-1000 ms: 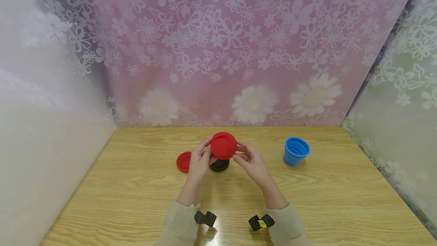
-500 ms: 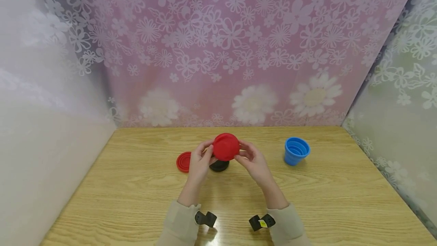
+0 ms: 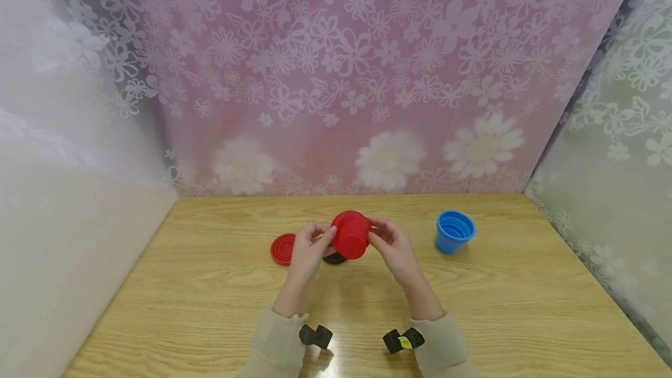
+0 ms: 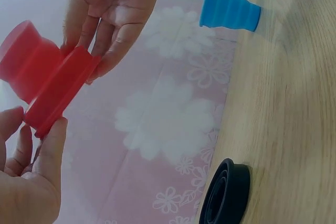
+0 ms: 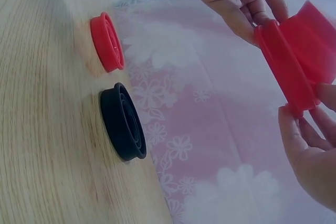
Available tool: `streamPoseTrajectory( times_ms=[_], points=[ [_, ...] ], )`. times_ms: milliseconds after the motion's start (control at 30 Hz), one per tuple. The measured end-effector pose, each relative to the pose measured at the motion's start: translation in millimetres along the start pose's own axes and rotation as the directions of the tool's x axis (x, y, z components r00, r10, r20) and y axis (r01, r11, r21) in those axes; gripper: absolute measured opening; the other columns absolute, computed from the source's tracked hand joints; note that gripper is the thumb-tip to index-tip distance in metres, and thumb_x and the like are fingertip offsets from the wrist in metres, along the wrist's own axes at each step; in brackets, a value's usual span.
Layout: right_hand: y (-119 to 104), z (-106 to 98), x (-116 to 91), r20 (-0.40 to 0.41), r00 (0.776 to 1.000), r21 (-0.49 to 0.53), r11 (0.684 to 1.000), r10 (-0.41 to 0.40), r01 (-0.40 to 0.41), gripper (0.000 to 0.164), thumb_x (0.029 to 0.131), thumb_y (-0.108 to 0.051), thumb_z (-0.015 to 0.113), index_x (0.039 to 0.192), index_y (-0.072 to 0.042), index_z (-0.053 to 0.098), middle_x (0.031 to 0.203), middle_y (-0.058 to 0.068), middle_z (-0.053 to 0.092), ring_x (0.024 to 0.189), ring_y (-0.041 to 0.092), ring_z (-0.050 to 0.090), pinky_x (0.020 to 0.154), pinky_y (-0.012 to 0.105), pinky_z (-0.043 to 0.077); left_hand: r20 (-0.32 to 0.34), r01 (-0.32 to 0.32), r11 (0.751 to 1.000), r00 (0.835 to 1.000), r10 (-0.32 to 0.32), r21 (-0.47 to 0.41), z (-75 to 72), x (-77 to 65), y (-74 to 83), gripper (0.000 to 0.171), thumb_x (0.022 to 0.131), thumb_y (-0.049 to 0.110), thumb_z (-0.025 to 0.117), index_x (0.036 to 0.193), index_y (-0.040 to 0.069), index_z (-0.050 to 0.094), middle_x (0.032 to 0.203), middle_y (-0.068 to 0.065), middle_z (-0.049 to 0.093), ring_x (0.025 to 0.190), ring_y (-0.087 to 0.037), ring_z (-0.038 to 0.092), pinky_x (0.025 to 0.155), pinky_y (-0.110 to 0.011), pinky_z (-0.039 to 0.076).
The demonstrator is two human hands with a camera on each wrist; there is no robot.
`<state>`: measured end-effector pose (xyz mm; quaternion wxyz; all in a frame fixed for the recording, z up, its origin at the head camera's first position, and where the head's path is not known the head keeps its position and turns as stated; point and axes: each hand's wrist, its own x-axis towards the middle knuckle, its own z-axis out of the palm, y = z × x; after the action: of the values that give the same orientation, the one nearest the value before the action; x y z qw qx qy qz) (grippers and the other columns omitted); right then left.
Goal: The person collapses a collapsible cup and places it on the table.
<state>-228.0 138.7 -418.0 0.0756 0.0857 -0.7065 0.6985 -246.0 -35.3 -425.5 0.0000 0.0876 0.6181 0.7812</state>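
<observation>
Both hands hold a red collapsible cup (image 3: 352, 237) above the table, its base pushed out and tilted down toward the person. The left hand (image 3: 307, 251) pinches its rim from the left, and the right hand (image 3: 396, 252) grips the opposite side with thumb and fingers. In the left wrist view, the cup's sections (image 4: 31, 64) stand out from the thick rim. Beneath the hands lies a flattened black collapsible cup (image 5: 123, 123), partly hidden in the head view. A flattened red collapsible cup (image 3: 282, 249) rests beside the left hand, which covers its right edge.
An expanded blue collapsible cup (image 3: 455, 232) stands upright on the wooden table (image 3: 525, 296), to the right of the hands. A pink flowered backdrop (image 3: 336, 92) rises behind the table's back edge, with pale panels (image 3: 100, 191) at the sides.
The held red cup has gone from a flat-looking disc to a longer shape with its base projecting. It has shifted slightly right and tilted downward, both hands still gripping it.
</observation>
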Motion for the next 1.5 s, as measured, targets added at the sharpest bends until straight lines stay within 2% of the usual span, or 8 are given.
streamPoseTrajectory(
  times_ms=[100,200,333,467,667,933,1067,1500],
  points=[
    [-0.8,1.1,0.0,-0.033,0.999,0.025,1.000,0.009,-0.008,0.030,0.084,0.005,0.054,0.114,0.006,0.051,0.109,0.019,0.053,0.092,0.019,0.056,0.077,0.026,0.048,0.038,-0.003,0.999,0.999,0.002,0.036,-0.4,-1.2,1.3,0.015,0.084,0.006,0.060,0.081,-0.005,0.050,0.081,-0.009,0.056,0.066,-0.014,0.061,0.064,-0.032,0.052],
    [-0.5,2.1,0.6,-0.071,0.997,0.042,0.999,0.012,-0.009,0.028,0.084,0.005,0.055,0.112,0.007,0.053,0.105,0.017,0.055,0.087,0.015,0.057,0.076,0.025,0.049,0.096,0.010,0.998,0.995,-0.016,0.063,-1.2,-2.0,4.0,0.019,0.083,0.006,0.061,0.093,-0.006,0.049,0.082,-0.009,0.057,0.067,-0.015,0.061,0.065,-0.034,0.052],
    [0.1,2.9,0.9,-0.085,0.996,0.071,0.997,0.001,0.005,0.026,0.084,0.003,0.056,0.109,0.009,0.054,0.100,0.015,0.056,0.081,0.015,0.057,0.073,0.025,0.049,0.185,0.002,0.996,0.982,-0.017,0.084,-1.9,-4.8,10.8,0.035,0.085,0.004,0.058,0.117,-0.002,0.046,0.095,-0.014,0.058,0.075,-0.021,0.062,0.069,-0.041,0.050],
    [0.5,3.2,-0.4,-0.067,0.998,0.100,0.995,0.010,-0.004,0.027,0.084,-0.001,0.056,0.110,0.008,0.053,0.098,0.011,0.056,0.078,0.016,0.057,0.072,0.027,0.050,0.244,-0.046,0.995,0.970,0.024,0.086,-0.2,-10.4,20.0,0.038,0.086,-0.001,0.054,0.123,-0.004,0.046,0.106,-0.020,0.053,0.082,-0.023,0.061,0.074,-0.039,0.049],
    [3.2,4.2,-2.1,-0.045,0.999,0.121,0.993,-0.002,0.008,0.026,0.085,-0.002,0.056,0.109,0.010,0.054,0.093,0.007,0.057,0.076,0.015,0.055,0.068,0.025,0.050,0.216,-0.046,0.996,0.976,0.029,0.075,2.8,-14.6,24.4,0.027,0.088,0.003,0.052,0.113,-0.008,0.048,0.103,-0.015,0.054,0.077,-0.012,0.060,0.069,-0.030,0.051],
    [3.0,6.1,-3.3,0.001,1.000,0.120,0.993,-0.016,0.015,0.027,0.085,-0.004,0.056,0.108,0.011,0.054,0.090,0.007,0.059,0.072,0.014,0.056,0.065,0.024,0.050,0.165,-0.023,0.998,0.986,0.012,0.064,4.4,-13.7,23.1,0.019,0.087,0.004,0.054,0.101,-0.007,0.046,0.088,-0.006,0.055,0.071,-0.010,0.059,0.067,-0.038,0.051],
    [2.8,7.1,-3.7,0.011,1.000,0.128,0.992,0.002,-0.003,0.028,0.086,-0.006,0.056,0.109,0.010,0.054,0.094,0.010,0.058,0.076,0.017,0.057,0.066,0.026,0.051,0.168,-0.008,0.998,0.986,-0.003,0.065,4.3,-14.0,24.1,0.019,0.087,0.003,0.054,0.102,-0.007,0.046,0.091,-0.008,0.056,0.072,-0.012,0.060,0.070,-0.042,0.050],
    [0.5,7.3,-5.2,0.074,0.997,0.189,0.981,0.029,-0.043,0.033,0.088,-0.001,0.052,0.117,0.015,0.047,0.101,0.005,0.058,0.084,0.019,0.057,0.069,0.027,0.050,0.207,-0.049,0.995,0.978,0.029,0.089,6.2,-17.0,26.9,0.029,0.088,0.004,0.053,0.113,-0.010,0.054,0.105,-0.020,0.057,0.078,-0.013,0.059,0.069,-0.035,0.051]
  ],
)
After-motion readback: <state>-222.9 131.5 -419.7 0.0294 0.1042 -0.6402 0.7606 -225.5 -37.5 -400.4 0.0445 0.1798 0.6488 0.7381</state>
